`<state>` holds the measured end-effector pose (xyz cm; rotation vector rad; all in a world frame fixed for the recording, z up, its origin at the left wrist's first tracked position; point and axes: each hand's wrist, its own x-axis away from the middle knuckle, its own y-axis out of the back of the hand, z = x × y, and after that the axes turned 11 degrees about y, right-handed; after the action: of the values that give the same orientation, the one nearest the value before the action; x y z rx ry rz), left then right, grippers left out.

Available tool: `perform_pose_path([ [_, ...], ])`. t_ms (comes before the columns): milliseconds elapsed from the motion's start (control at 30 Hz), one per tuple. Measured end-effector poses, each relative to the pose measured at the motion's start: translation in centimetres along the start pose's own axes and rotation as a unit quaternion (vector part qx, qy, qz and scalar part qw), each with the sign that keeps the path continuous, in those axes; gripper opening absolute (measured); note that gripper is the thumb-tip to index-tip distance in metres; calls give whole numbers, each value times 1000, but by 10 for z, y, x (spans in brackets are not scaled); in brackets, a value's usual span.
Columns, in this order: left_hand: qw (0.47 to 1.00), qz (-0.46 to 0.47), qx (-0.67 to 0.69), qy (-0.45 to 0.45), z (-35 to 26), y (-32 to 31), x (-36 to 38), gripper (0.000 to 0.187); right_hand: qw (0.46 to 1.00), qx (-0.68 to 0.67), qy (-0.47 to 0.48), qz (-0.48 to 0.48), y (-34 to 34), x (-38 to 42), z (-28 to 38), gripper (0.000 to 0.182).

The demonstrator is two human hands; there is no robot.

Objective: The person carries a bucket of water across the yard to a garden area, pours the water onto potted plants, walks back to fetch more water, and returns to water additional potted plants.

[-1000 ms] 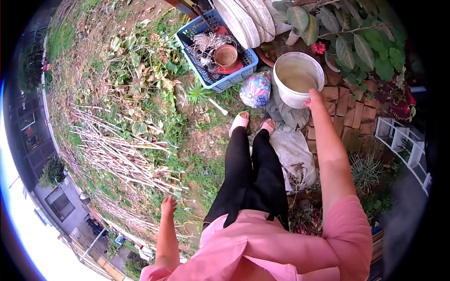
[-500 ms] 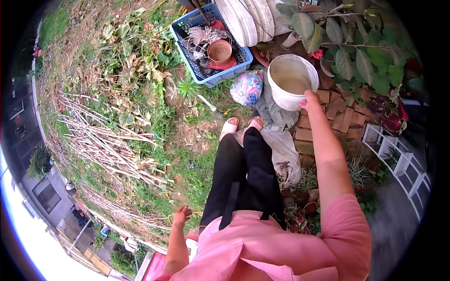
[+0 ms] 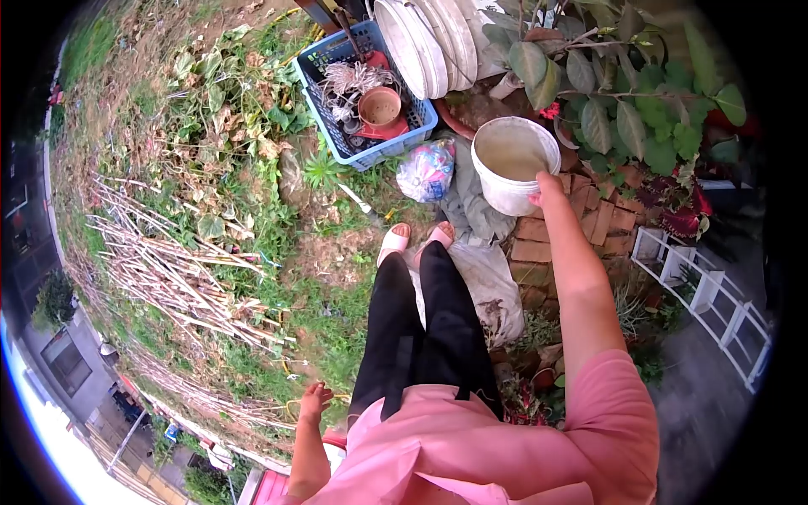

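Beside the blue crate (image 3: 364, 93), right hand (image 3: 547, 189) grips white bucket (image 3: 512, 164) rim; left hand (image 3: 315, 401) hangs loosely open.

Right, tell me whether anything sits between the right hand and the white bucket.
Nothing visible does. The right hand is already on the near rim of the white bucket, which stands on the bricks. The left hand hangs by the hip, holding nothing.

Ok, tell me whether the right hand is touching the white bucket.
Touching. The head view shows the right hand closed over the near rim of the white bucket, with no gap between the fingers and the rim.
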<state>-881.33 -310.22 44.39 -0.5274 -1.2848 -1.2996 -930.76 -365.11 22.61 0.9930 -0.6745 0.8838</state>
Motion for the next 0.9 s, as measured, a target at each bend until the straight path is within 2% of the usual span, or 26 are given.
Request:
perform_pose_path([
  [333,1000,5,-6,-24,-5,13,12,32,998,-56,-15,-22,38,36,-2,40],
  [467,999,1,-6,-46,-17,25,9,31,984,-176,31,-5,64,44,-39,37],
  [500,999,0,-14,-52,-21,28,8,31,983,-177,32,-22,69,51,-45,30],
  [600,997,4,-26,-67,-37,40,2,33,976,-215,37,8,96,70,-70,24],
  [800,985,22,-110,-129,-103,62,16,31,938,-342,46,-31,146,167,-117,20],
  [900,973,7,-171,-156,-155,77,14,33,919,-392,28,-36,170,192,-175,23],
])
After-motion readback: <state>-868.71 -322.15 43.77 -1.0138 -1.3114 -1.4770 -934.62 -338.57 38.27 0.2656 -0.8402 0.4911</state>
